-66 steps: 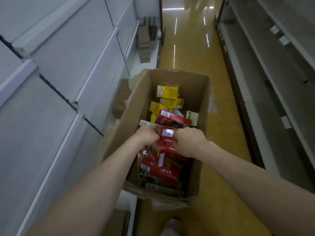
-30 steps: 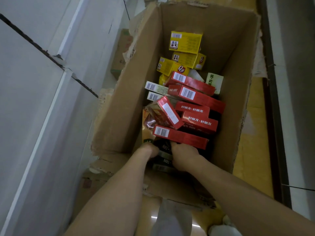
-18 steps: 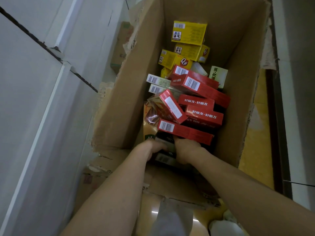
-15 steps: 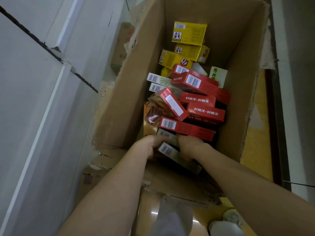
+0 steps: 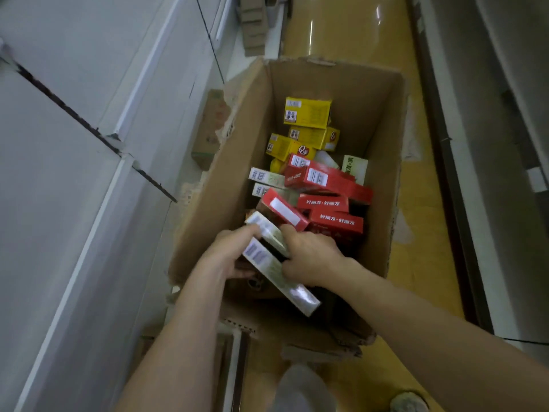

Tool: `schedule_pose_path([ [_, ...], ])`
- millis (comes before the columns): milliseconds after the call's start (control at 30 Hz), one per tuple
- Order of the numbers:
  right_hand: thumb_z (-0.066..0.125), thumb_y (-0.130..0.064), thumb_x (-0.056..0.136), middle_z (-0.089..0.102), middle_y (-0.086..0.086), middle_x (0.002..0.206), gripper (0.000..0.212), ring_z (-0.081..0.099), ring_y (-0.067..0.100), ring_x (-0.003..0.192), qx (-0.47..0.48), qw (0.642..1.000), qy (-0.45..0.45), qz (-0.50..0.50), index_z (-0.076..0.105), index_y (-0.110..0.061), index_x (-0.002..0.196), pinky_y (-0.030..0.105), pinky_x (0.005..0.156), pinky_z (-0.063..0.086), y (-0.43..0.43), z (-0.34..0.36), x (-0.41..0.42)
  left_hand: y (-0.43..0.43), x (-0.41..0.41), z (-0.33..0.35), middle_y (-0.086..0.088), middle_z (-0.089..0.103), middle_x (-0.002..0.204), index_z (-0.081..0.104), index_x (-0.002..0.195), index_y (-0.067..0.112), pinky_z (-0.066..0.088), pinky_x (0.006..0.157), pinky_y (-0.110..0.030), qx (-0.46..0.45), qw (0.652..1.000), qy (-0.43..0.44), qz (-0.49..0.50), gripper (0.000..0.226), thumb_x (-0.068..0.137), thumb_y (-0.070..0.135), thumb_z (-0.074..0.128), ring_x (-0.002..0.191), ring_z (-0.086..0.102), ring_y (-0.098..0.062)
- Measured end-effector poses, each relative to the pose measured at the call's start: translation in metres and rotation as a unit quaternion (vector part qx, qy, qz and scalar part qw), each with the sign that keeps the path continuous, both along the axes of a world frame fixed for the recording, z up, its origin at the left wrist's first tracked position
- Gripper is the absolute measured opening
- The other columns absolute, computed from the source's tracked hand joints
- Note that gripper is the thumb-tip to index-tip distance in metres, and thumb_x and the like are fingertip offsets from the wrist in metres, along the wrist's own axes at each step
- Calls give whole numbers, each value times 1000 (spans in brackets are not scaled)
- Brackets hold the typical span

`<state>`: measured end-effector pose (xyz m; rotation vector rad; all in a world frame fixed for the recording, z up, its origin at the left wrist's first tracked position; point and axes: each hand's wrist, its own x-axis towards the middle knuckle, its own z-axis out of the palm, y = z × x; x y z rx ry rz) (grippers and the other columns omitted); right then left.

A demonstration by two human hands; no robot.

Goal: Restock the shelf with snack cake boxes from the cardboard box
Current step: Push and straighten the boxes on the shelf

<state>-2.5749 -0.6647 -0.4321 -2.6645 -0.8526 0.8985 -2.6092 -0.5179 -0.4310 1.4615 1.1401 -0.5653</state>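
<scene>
Now both hands clutch a stack of pale snack cake boxes [image 5: 277, 264] at the near end of the cardboard box [image 5: 383, 120]: the left hand [image 5: 228, 257] curls round the stack's left side, the right hand [image 5: 312, 257] round its right. Its long axis runs from far-left to near-right, the near end jutting over the carton's near wall; the shelf [image 5: 89, 120] lies left, nearer the left hand. Fingertips beneath are hidden, and how many boxes the stack holds is unclear
</scene>
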Motion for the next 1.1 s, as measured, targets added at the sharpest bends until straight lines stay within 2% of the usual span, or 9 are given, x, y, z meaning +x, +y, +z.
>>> schedule_pose_path([
  [133,58,-26,85,62,7,112,58,62,29,100,53,997,-12,-54,32,-17,137,44,84,52,2,52,22,10,20,58,-11,66,75,59,88,8,53,70,-36,57,996,-57,-36,17,83,23,61,73,64,-27],
  [267,59,-26,85,61,7,116,58,59,30,105,95,986,-62,-119,35,-16,137,38,79,48,-13,96,42,6,37,109,-8,67,57,60,83,7,54,62,-32,69,988,-111,-78,15,84,22,60,64,67,-23],
  [400,58,-27,85,63,7,115,59,59,31,101,109,970,-123,-179,34,-16,138,38,76,48,-41,147,62,-10,57,151,-6,65,52,57,80,9,55,56,-30,50,980,-178,-79,9,85,17,55,55,66,-19],
  [467,57,-24,86,64,5,116,57,61,28,101,120,960,-144,-206,36,-16,139,41,81,52,-60,175,68,-22,66,165,-6,66,57,55,95,9,59,61,-36,17,973,-215,-81,10,87,11,50,56,67,-19],
  [533,57,-23,88,64,3,117,59,62,23,101,137,952,-156,-225,35,-17,142,43,84,53,-80,202,72,-37,76,179,-9,66,69,44,115,21,59,68,-43,-21,965,-244,-90,29,90,6,44,63,66,-22],
  [667,57,-24,89,63,1,124,56,60,20,107,132,938,-220,-233,39,-21,142,38,89,50,-120,248,70,-76,93,207,-13,67,77,55,99,20,54,85,-50,-73,953,-260,-136,24,91,6,37,71,65,-26],
  [800,56,-22,90,62,-3,125,50,59,16,107,127,914,-302,-240,44,-22,139,30,84,45,-161,285,57,-119,109,234,-12,68,74,62,103,13,54,63,-33,-133,939,-273,-164,25,92,11,40,69,65,-22],
  [900,55,-21,90,63,-4,122,44,58,16,107,128,887,-361,-258,50,-22,134,35,87,48,-194,311,44,-157,114,252,-10,68,77,61,107,13,52,54,-28,-164,920,-294,-199,19,95,14,47,69,65,-20],
  [1100,55,-23,88,64,-6,118,41,58,16,106,105,855,-434,-263,53,-25,129,41,87,49,-266,353,12,-247,113,281,-8,68,81,57,104,14,53,57,-29,-241,888,-299,-251,10,95,20,57,71,64,-19],
])
